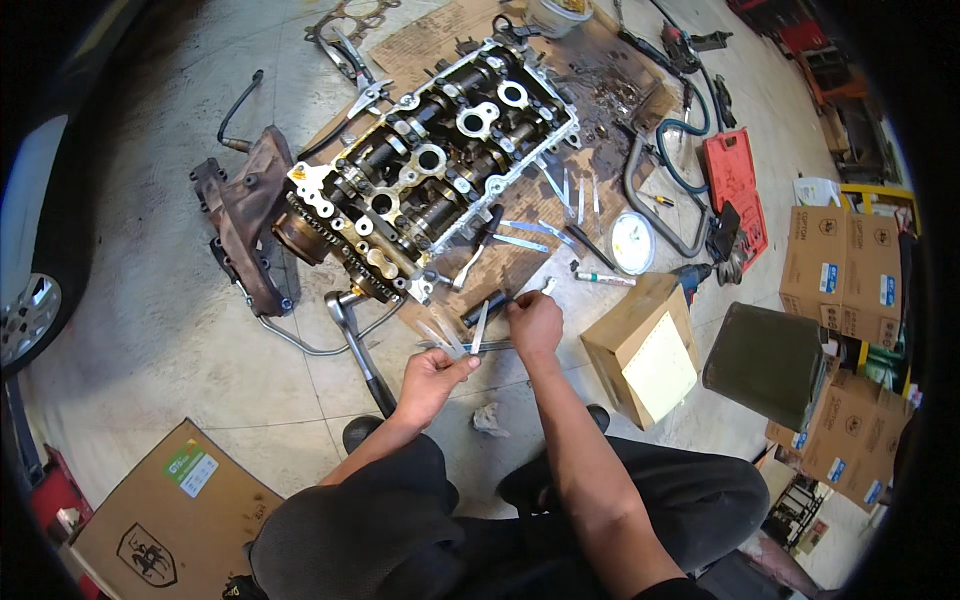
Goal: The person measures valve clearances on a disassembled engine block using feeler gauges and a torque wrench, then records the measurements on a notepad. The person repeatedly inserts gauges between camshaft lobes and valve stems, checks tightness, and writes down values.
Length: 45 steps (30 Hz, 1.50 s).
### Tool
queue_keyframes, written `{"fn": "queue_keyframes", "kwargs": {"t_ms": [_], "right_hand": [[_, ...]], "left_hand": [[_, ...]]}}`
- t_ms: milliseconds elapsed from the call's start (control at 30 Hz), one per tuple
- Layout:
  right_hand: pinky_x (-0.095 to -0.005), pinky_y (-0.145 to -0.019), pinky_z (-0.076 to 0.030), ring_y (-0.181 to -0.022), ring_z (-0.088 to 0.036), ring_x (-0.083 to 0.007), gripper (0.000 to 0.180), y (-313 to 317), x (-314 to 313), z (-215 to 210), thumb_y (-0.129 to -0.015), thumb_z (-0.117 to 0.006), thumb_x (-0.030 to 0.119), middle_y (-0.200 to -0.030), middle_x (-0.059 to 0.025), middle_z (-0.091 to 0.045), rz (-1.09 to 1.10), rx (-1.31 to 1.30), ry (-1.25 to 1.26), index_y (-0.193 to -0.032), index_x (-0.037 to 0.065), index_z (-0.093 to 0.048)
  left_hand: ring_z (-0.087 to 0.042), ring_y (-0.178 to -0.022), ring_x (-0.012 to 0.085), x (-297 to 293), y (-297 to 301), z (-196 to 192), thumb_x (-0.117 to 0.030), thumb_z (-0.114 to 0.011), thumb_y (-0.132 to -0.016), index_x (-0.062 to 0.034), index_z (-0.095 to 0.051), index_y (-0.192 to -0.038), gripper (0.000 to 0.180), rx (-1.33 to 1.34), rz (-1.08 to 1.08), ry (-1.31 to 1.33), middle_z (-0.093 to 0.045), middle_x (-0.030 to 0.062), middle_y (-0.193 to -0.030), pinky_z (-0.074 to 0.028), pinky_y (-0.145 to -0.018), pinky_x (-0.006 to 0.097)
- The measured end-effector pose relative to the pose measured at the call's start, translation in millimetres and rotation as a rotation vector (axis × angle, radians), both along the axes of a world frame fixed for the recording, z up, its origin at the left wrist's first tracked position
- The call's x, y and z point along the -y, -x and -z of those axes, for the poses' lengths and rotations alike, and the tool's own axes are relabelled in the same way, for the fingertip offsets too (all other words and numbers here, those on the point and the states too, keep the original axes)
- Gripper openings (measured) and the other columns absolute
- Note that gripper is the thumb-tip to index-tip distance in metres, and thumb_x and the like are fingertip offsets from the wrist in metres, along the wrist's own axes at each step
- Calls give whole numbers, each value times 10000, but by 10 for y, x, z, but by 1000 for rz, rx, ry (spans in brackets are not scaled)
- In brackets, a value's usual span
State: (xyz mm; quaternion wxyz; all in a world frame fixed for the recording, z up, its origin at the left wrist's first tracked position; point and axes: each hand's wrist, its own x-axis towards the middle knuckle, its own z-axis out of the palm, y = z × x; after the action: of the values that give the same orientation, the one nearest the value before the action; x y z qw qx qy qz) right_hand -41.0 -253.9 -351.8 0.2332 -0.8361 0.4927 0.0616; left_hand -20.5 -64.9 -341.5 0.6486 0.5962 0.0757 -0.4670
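Pale floor (290,370), smooth with thin joint lines, carries everything. On it, a brown cardboard sheet (430,40), oil-stained toward far right. On that, the cylinder head (440,170): cast metal, cam side up, oily dark cavities, bright machined rims, round wells. Long axis diagonal, near left to far right; it lies ahead of both grips, touched by neither. Its near end is roughly straight out from the left grip (430,385); the right grip (537,322) sits farther right and a bit farther out.

Left of the head: rust-brown casting (243,225), rough, angular. Right of the right grip: carton (625,335), matte, boxy, pale yellow paper on its face. Near left: long-handled wrench (352,340), shiny steel, dark handle end.

Left grip: thumb and fingers clamped on thin metal blades (482,327), fanned. Flat, narrow, bright. The rightmost stands clear of the others, long axis pointing away from the person toward the head, tip just beside the right grip. Right grip: fingers curled close together; can't tell if anything's inside. Dark tube (485,308) just beside its fingertips, contact unclear.

Smaller: white round lid (632,243), pale marker (605,279), slim cylinder. Loose strips (522,243), flat and shiny, scattered on the cardboard right of the head; right grip is the nearer one.
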Motion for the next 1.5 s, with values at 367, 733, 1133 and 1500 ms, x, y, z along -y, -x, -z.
{"fn": "queue_keyframes", "kwargs": {"t_ms": [367, 733, 1133, 1500], "right_hand": [[-221, -560, -496, -694, -637, -123, 287, -477, 106, -1102, -847, -604, 41, -781, -112, -670, 200, 793, -527, -1115, -54, -567], [-294, -525, -502, -495, -605, -132, 129, -2087, -223, -1128, -800, -600, 76, -648, -70, -674, -420, 29, -334, -805, -19, -688], [-282, -484, -470, -456, -564, -121, 136, -2089, -275, -1109, -766, -606, 67, -588, -69, -646, -402, 66, -429, -683, -22, -667], [-285, -488, -467, -467, -563, -120, 140, -2101, -233, -1048, -767, -639, 89, -595, -76, -649, -373, 131, -489, -691, -28, -657]], "left_hand": [[-542, -620, 73, -49, 26, 79, -214, -768, -800, -25, -640, -763, 231, -83, 4, 35, -626, 17, -690, -420, -582, 222], [-510, -627, 68, -33, 57, 116, -212, -751, -820, -27, -649, -780, 215, -221, -92, 148, -622, 5, -700, -413, -612, 232], [-543, -675, 77, -107, -1, 128, -172, -703, -856, -25, -660, -873, 154, -300, -68, 188, -693, 46, -850, -447, -663, 232], [-520, -655, 65, -81, 23, 150, -185, -722, -839, -41, -698, -859, 148, -322, -83, 181, -660, -8, -754, -416, -647, 222]]}}
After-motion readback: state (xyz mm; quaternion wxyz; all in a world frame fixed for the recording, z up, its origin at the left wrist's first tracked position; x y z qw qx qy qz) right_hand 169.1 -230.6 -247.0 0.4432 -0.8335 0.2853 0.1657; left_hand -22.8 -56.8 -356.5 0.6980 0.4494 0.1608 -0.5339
